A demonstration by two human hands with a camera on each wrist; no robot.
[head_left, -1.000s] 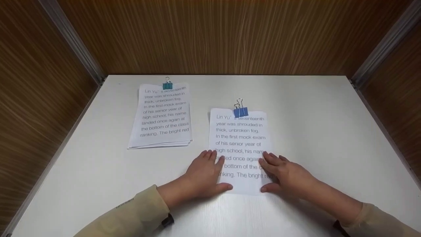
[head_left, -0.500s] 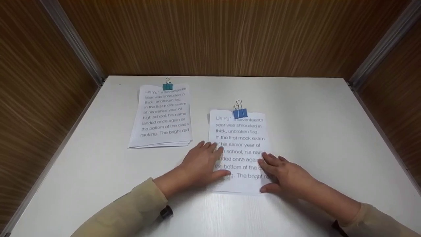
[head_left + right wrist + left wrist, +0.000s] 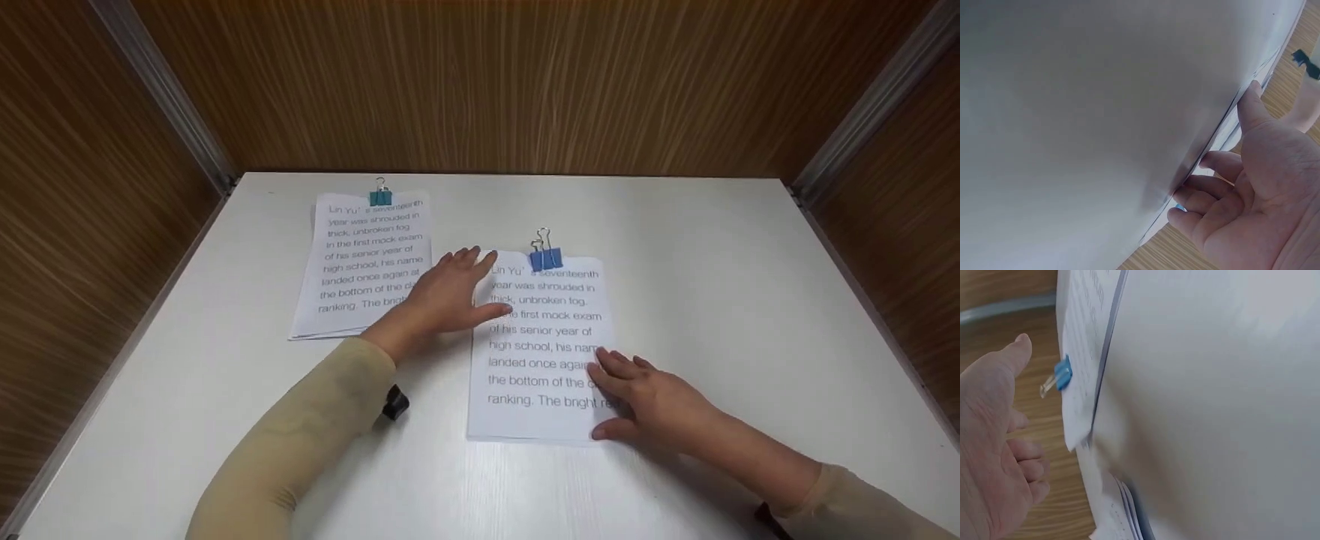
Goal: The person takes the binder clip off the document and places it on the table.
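Observation:
A stack of printed sheets (image 3: 544, 360) lies in front, held at its top edge by a blue binder clip (image 3: 546, 259). My left hand (image 3: 448, 294) reaches forward with spread fingers over the stack's upper left edge. Its thumb overlaps the printed lines. In the left wrist view, this hand (image 3: 996, 450) holds nothing, and the blue clip (image 3: 1063, 373) shows past the thumb. My right hand (image 3: 656, 405) rests along the lower right edge of the same stack. The right wrist view shows the fingertips of the right hand (image 3: 1264, 180) right at the paper edge, fingers slightly bent.
A second stack of printed sheets (image 3: 367, 262) with a teal binder clip (image 3: 381, 196) lies to the back left, partly covered by my left hand. Wood-grain panels (image 3: 510, 90) border the white table (image 3: 720, 270) at the back and both sides.
My left hand has slid forward along the left side of the front stack, from near its bottom to near its top. My right hand has stayed at the right edge.

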